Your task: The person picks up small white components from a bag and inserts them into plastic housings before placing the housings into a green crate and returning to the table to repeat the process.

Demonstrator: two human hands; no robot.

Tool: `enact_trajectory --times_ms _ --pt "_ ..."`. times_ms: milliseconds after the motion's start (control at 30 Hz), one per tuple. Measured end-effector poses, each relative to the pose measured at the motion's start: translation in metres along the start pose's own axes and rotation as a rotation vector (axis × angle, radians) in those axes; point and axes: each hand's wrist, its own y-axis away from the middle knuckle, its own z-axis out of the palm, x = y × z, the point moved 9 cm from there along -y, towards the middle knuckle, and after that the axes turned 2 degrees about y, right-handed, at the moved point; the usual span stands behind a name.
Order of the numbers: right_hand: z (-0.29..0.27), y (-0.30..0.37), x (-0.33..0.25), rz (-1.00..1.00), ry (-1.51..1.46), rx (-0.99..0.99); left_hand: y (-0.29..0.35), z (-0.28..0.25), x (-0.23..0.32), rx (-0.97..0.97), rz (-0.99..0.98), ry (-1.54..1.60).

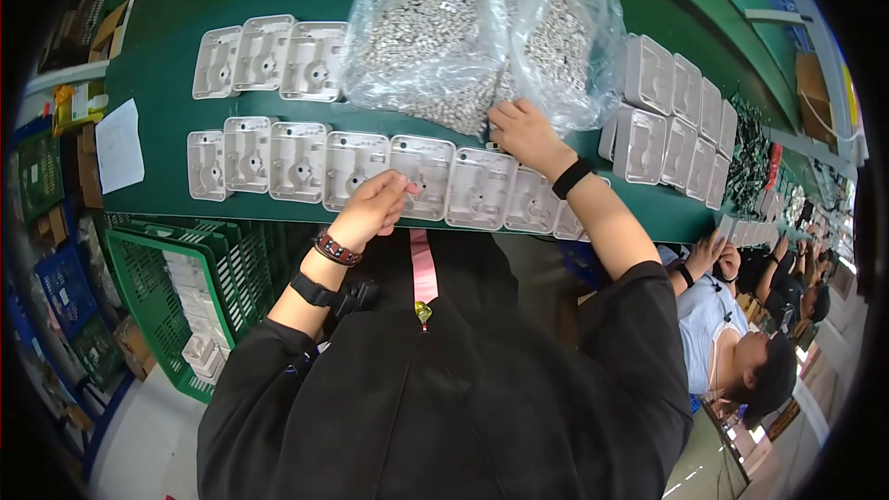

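Observation:
A row of light grey plastic box housings (297, 162) lies along the near edge of the green table, open side up. My left hand (372, 206) is over the middle of that row, its thumb and fingers pinched together at one housing (435, 153); anything between the fingertips is too small to name. Farther right, my right hand (530, 137) has curled fingers at the lower edge of a clear plastic bag (435, 46) full of small silvery parts. What those fingers hold, if anything, is hidden. A second clear bag (567, 37) of similar parts sits just beyond this hand.
More housings (264, 54) stand at the back left, and stacked ones (648, 74) at the right. A white paper sheet (120, 146) lies at the table's left end. Below is a green crate (153, 287) with housings. A co-worker (732, 343) sits at the right.

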Motion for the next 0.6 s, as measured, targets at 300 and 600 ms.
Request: enact_trajectory --times_ms 300,600 --pt "0.007 -0.017 -0.004 0.019 0.001 -0.058 0.014 -0.054 0.009 0.110 0.050 0.126" --pt "-0.044 0.022 -0.020 0.612 -0.969 0.026 -0.007 0.026 0.016 -0.020 0.217 -0.517"
